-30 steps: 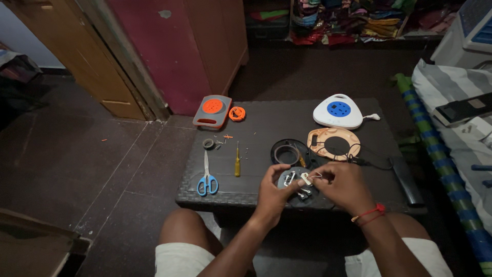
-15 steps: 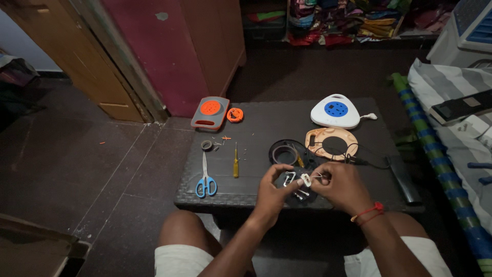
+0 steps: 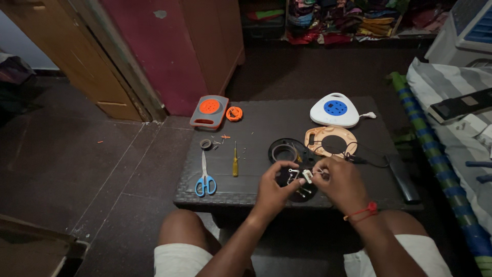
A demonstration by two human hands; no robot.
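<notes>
Both my hands meet over the near edge of a low dark table (image 3: 266,123). My left hand (image 3: 274,190) and my right hand (image 3: 342,183) pinch a small white plastic part with metal pins (image 3: 306,176) between their fingertips. Under them lies a round black disc (image 3: 302,194) with small metal pieces on it. Just beyond are a black ring with coiled wire (image 3: 285,151) and a tan round plate (image 3: 331,141) with a black cable. A red thread circles my right wrist.
Blue-handled scissors (image 3: 205,179), a yellow screwdriver (image 3: 235,163), a tape roll (image 3: 206,144) and loose screws lie at the table's left. A grey and orange case (image 3: 209,111), an orange disc (image 3: 234,113) and a white triangular socket box (image 3: 335,109) sit at the back. A bed (image 3: 451,128) stands right.
My hands stay together over the black disc, with only slight finger movement on the small white part. The camera has shifted a little.
</notes>
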